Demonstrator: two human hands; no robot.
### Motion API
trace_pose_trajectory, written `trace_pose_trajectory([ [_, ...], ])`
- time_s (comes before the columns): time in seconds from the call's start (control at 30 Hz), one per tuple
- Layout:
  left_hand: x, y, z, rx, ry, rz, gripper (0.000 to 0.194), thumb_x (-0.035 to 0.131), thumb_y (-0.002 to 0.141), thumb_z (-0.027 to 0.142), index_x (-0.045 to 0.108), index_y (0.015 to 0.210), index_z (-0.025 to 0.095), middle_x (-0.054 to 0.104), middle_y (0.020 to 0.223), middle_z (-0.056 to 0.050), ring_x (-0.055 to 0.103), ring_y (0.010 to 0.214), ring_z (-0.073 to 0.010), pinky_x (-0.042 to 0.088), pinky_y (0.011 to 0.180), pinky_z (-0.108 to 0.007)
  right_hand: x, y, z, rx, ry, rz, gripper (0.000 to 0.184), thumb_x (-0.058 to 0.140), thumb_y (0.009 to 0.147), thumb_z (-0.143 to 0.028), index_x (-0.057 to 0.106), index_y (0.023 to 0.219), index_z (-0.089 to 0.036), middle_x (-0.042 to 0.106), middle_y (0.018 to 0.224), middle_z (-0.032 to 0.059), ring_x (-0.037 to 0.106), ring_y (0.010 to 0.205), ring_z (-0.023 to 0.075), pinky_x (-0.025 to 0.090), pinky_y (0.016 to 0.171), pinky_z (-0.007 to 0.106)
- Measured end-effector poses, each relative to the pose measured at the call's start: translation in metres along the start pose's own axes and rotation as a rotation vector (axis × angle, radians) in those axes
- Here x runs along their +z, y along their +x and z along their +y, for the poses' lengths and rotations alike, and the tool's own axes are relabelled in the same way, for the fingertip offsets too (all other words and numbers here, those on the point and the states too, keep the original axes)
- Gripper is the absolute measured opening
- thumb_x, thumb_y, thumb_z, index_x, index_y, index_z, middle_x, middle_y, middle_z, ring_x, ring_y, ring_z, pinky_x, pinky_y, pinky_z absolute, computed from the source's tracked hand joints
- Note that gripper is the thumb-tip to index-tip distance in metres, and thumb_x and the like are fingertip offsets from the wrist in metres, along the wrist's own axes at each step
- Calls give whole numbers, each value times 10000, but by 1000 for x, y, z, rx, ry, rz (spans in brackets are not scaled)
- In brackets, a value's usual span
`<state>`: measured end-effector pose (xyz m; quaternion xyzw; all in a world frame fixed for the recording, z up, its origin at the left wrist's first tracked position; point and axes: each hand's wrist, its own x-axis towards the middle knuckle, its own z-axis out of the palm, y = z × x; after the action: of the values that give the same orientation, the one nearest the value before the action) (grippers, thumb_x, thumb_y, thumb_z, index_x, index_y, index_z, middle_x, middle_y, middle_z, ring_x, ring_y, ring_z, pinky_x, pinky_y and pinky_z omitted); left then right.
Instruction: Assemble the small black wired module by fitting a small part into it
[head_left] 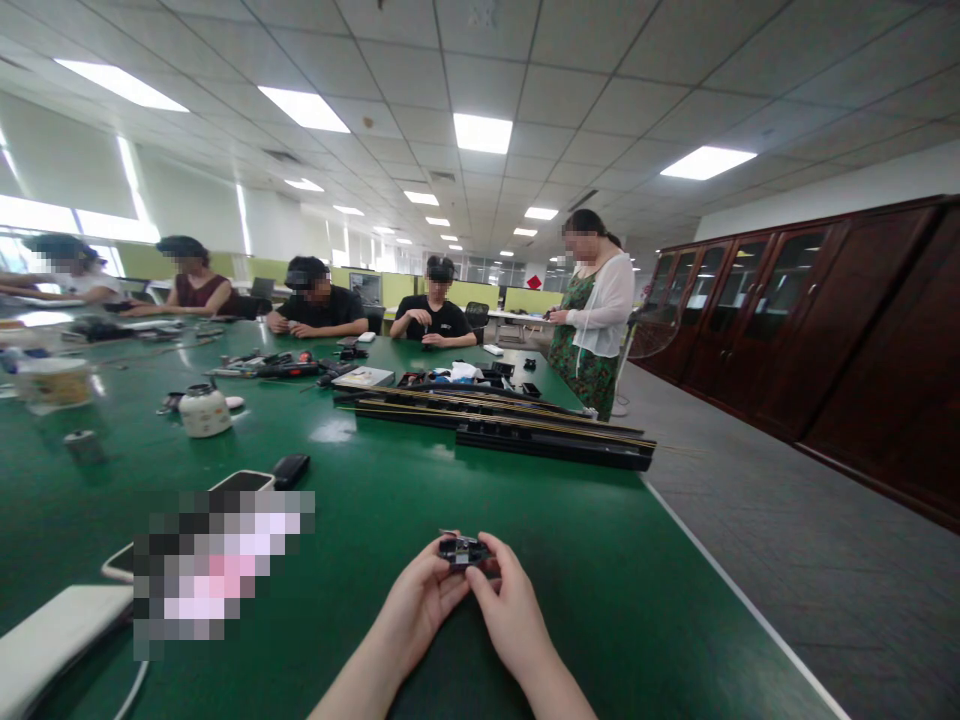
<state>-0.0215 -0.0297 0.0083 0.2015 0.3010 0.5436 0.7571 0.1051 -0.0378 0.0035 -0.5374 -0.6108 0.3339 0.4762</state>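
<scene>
A small black part with a metallic piece in its middle is held up between my two hands, just over the green table; its exact kind I cannot make out. On its left side, the fingers of my left hand are closed around it. My right hand grips the right side, with the thumb at the near edge and the index finger along the far edge. A thin strip sticks out at the part's upper left.
Long black rails with brass-coloured rods lie across the green table. To the left are a phone, a white jar, a metal cylinder and a white box. Several people sit beyond; one person stands at right.
</scene>
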Motion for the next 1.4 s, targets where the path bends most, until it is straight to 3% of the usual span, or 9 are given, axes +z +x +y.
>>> trace_pose_trajectory([
  [0.4, 1, -1, 1, -20, -54, -12, 330, 493, 646, 43, 490, 965, 130, 648, 915, -123, 625, 853, -228, 468, 776, -340, 0, 1, 1, -11, 21, 2, 391, 513, 716, -219, 526, 1103, -169, 584, 1074, 94, 578, 912, 204, 493, 737, 290],
  [0.53, 2, -4, 3, -58, -131, -41, 245, 499, 739, 222, 504, 967, 135, 641, 925, -131, 604, 905, -257, 463, 783, -389, -1, 0, -3, -46, 24, -24, 368, 516, 711, -214, 549, 1077, -189, 574, 1068, 80, 575, 900, 199, 496, 706, 279],
  [0.7, -1, -4, 3, -127, -223, -76, 349, 475, 765, 405, 500, 1010, 157, 616, 997, -133, 582, 950, -268, 455, 794, -410, 0, -1, -5, -102, 16, -64, 317, 528, 708, -210, 598, 1017, -207, 550, 1093, 81, 534, 996, 217, 486, 741, 288],
  [0.9, -5, -1, 2, -157, -291, -120, 304, 474, 777, 368, 528, 984, 152, 612, 1002, -115, 580, 953, -247, 457, 806, -378, 0, -4, -9, -107, -39, -87, 422, 553, 669, -163, 560, 1086, -227, 495, 1191, 80, 468, 1102, 216, 406, 900, 342],
  [1.0, -2, -2, 2, -175, -277, -91, 282, 466, 781, 359, 551, 937, 140, 636, 909, -95, 592, 921, -233, 469, 786, -365, -1, -5, -13, -140, -77, -81, 372, 568, 646, -134, 610, 1000, -242, 517, 1163, 68, 452, 1116, 219, 335, 963, 383],
  [1.2, 5, -5, 1, -222, -257, -48, 195, 483, 775, 323, 542, 744, 140, 644, 744, -67, 630, 805, -211, 495, 729, -344, -3, -5, -19, -181, -106, -98, 294, 587, 615, -96, 650, 859, -248, 566, 1071, 55, 468, 1078, 225, 364, 924, 398],
  [1.4, 5, -4, 0, -203, -225, -7, 229, 426, 807, 313, 546, 805, 118, 649, 731, -80, 641, 735, -201, 509, 627, -302, -5, -7, -22, -197, -158, -107, 299, 580, 611, -93, 654, 846, -262, 571, 1060, 49, 488, 1048, 232, 389, 888, 386],
])
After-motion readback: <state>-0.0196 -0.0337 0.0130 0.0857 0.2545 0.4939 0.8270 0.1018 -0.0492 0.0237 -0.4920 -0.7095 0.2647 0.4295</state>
